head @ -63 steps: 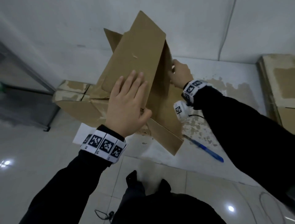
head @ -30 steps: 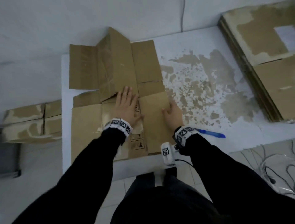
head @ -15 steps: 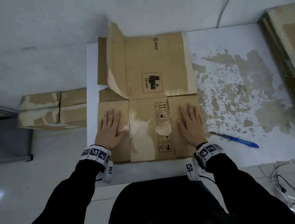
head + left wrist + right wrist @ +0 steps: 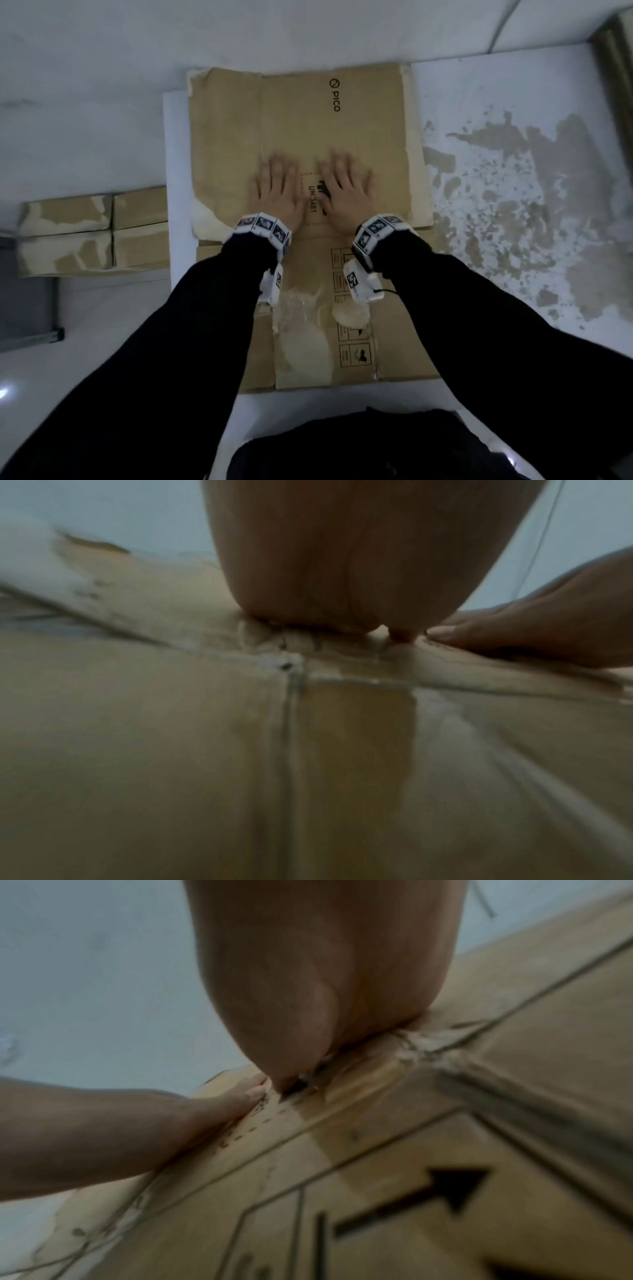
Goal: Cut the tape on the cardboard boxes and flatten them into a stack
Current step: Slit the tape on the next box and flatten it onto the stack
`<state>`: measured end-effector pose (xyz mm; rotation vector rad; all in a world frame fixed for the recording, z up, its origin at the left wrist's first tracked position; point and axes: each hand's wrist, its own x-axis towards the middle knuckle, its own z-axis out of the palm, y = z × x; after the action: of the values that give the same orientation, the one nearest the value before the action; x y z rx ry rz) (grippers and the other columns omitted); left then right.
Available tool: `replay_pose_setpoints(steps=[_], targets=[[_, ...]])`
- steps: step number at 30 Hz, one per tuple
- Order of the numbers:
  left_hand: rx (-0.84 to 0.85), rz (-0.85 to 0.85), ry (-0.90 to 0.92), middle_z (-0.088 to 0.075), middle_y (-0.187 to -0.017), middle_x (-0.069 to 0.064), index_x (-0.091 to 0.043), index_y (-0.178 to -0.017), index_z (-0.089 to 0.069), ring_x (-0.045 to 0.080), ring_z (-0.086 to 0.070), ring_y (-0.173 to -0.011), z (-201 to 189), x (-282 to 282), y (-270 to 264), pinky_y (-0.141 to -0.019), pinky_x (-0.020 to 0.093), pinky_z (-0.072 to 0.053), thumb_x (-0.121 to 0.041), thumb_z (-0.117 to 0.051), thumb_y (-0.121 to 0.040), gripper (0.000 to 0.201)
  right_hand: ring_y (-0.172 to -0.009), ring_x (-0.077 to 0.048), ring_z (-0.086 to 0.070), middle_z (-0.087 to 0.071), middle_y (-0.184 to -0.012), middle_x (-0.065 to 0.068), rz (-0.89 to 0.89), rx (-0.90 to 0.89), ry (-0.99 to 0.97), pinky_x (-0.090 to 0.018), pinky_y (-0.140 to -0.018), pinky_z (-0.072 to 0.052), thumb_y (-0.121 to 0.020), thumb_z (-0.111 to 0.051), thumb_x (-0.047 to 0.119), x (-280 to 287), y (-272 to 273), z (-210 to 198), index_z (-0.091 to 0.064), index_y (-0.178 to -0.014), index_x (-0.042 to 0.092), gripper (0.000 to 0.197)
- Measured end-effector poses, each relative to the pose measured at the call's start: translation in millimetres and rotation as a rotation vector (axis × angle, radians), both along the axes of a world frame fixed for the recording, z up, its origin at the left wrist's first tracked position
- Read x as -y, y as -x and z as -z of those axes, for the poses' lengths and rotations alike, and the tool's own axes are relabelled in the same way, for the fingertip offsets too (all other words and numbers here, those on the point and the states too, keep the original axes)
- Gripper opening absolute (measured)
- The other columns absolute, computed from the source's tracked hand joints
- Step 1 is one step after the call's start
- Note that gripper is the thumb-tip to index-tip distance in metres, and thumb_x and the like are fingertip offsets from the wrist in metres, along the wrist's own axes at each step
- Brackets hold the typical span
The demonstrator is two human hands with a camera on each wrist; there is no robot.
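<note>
A flattened brown cardboard box (image 4: 370, 113) printed PICO lies spread on the white table (image 4: 479, 102). My left hand (image 4: 275, 186) and right hand (image 4: 346, 186) press flat on its far panel, side by side, fingers straight, on either side of the UN 3481 label. In the left wrist view the left palm (image 4: 342, 561) bears down on the cardboard (image 4: 171, 750), with the right hand (image 4: 534, 631) beside it. The right wrist view has the right palm (image 4: 325, 974) on the cardboard (image 4: 514, 1096) and the left hand (image 4: 137, 1129) beside it.
Folded cardboard (image 4: 92, 233) lies low on the left beyond the table's edge. A stack of flat cardboard (image 4: 613, 68) shows at the far right edge. The tabletop to the right is worn, with brown patches (image 4: 534, 192). A wall stands behind.
The raised box has been laid down and spread flat. Both hands have moved from the near panels up to the far panel, closer together. The blue pen is out of view now.
</note>
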<state>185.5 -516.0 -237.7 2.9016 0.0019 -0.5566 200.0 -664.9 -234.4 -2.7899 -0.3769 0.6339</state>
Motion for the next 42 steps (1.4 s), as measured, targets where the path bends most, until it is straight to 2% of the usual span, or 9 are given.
replay_pose_setpoints(steps=[8,14,19,22,25,30,34,37,42], targets=[[-0.127,-0.062,0.069,0.023,-0.157,0.003,-0.030,-0.150,0.013,0.023,0.022,-0.144,-3,-6,-4,-0.114,0.048,0.013,-0.050,-0.035,-0.096,0.075,-0.143,-0.020,0.024,0.021,-0.157,0.005,-0.023,-0.083,-0.018,-0.053,-0.110,0.017,-0.099,-0.023,0.051,10,-7,1,0.009,-0.149,0.037,0.061],[-0.191,-0.441,0.047,0.027,-0.156,0.000,-0.043,-0.147,0.011,0.029,0.022,-0.144,-20,-49,53,-0.108,0.065,0.009,-0.070,-0.036,-0.088,0.081,-0.144,-0.025,0.020,0.020,-0.157,0.002,0.267,-0.045,-0.027,-0.051,-0.113,0.010,-0.098,-0.028,0.051,78,26,-8,0.007,-0.148,0.039,0.063],[0.148,-0.906,0.186,-0.027,-0.148,0.018,-0.013,-0.145,-0.028,0.034,-0.025,-0.137,-22,-57,100,-0.106,0.051,-0.028,-0.039,-0.057,-0.089,0.069,-0.132,-0.035,-0.031,-0.033,-0.143,-0.019,0.893,0.121,-0.094,-0.048,-0.105,-0.031,-0.093,-0.044,0.038,99,74,-8,-0.034,-0.138,0.007,0.056],[0.167,-1.054,0.336,-0.053,-0.123,0.024,0.002,-0.121,-0.052,0.038,-0.048,-0.118,-19,-71,112,-0.092,0.041,-0.040,-0.034,-0.057,-0.089,0.048,-0.121,-0.035,-0.045,-0.046,-0.133,-0.020,0.991,0.050,-0.173,-0.043,-0.098,-0.038,-0.094,-0.037,0.039,101,84,-7,-0.042,-0.131,0.001,0.053],[0.187,-1.066,0.462,-0.055,-0.090,0.020,0.000,-0.082,-0.054,0.038,-0.058,-0.099,-25,-84,120,-0.073,0.031,-0.036,-0.031,-0.054,-0.093,0.033,-0.116,-0.036,-0.051,-0.051,-0.129,-0.023,0.881,0.016,-0.276,-0.037,-0.093,-0.039,-0.101,-0.033,0.025,105,81,-13,-0.044,-0.129,-0.002,0.040],[0.331,-1.089,0.433,-0.063,-0.114,0.022,0.002,-0.111,-0.062,0.035,-0.057,-0.105,-54,-79,129,-0.083,0.033,-0.041,-0.030,-0.053,-0.093,0.037,-0.097,-0.028,-0.053,-0.052,-0.099,-0.013,0.752,0.090,-0.349,-0.026,-0.067,-0.026,-0.101,-0.035,0.018,101,82,-36,-0.047,-0.101,0.006,0.017],[0.487,-1.043,0.508,-0.062,-0.095,0.021,0.003,-0.094,-0.059,0.033,-0.057,-0.093,-89,-59,134,-0.076,0.032,-0.039,-0.025,-0.051,-0.095,0.029,-0.066,-0.017,-0.039,-0.041,-0.072,0.000,0.729,0.211,-0.461,-0.022,-0.065,-0.024,-0.101,-0.036,0.017,121,85,-68,-0.043,-0.084,0.010,0.020],[0.555,-0.964,0.562,-0.045,-0.072,0.004,-0.006,-0.081,-0.043,0.021,-0.044,-0.080,-113,-26,129,-0.063,0.025,-0.027,-0.021,-0.050,-0.097,0.023,-0.083,-0.021,-0.049,-0.054,-0.092,-0.012,0.721,0.315,-0.534,-0.020,-0.064,-0.027,-0.101,-0.038,0.016,157,88,-95,-0.053,-0.109,0.000,0.024],[0.608,-0.850,0.633,-0.034,-0.065,-0.003,-0.011,-0.069,-0.035,0.020,-0.039,-0.077,-140,59,103,-0.058,0.024,-0.020,-0.020,-0.049,-0.096,0.033,-0.087,-0.013,-0.049,-0.050,-0.106,0.006,0.773,0.467,-0.672,-0.014,-0.076,-0.036,-0.096,-0.044,0.008,250,82,-135,-0.046,-0.131,0.012,0.035]])
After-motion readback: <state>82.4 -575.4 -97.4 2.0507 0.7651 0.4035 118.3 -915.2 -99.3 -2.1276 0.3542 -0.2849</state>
